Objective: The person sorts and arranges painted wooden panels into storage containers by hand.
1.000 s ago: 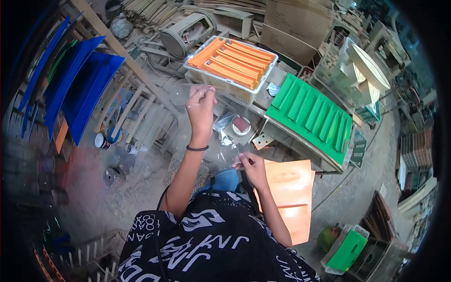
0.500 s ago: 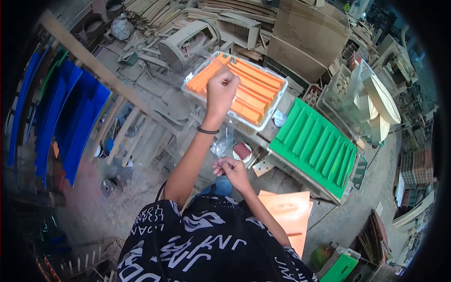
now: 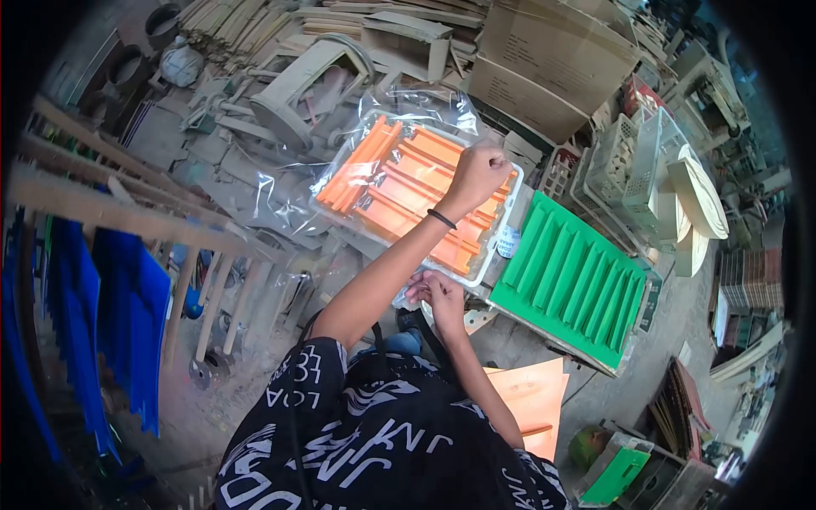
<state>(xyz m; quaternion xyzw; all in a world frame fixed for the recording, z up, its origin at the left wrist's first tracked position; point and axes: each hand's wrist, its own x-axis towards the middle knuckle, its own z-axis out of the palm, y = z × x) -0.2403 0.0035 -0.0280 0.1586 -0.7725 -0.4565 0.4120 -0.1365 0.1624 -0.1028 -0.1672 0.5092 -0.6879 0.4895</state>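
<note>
A white plastic crate (image 3: pixel 490 255) holds several orange slotted panels (image 3: pixel 408 191), with narrow orange strips (image 3: pixel 361 166) at its left side. Clear plastic film (image 3: pixel 285 191) spreads loosely around the crate's left and far sides. Above the crate's right part, my left hand (image 3: pixel 480 176) is closed in a fist; the film runs towards it, and its edge inside the fingers is hidden. My right hand (image 3: pixel 442 299) is at the crate's near edge, fingers bent and pinched on a bit of the same film.
A green ribbed panel (image 3: pixel 574 280) lies on the bench right of the crate. Blue panels (image 3: pixel 132 314) hang on a wooden rack (image 3: pixel 110 200) at left. Cardboard boxes (image 3: pixel 544 72) stand behind. An orange sheet (image 3: pixel 531 395) is below right; a wooden stool frame (image 3: pixel 310 89) lies beyond.
My left hand has moved right across the crate. My right hand has moved slightly up and right to its near edge. More film now shows spread at the crate's left and far sides.
</note>
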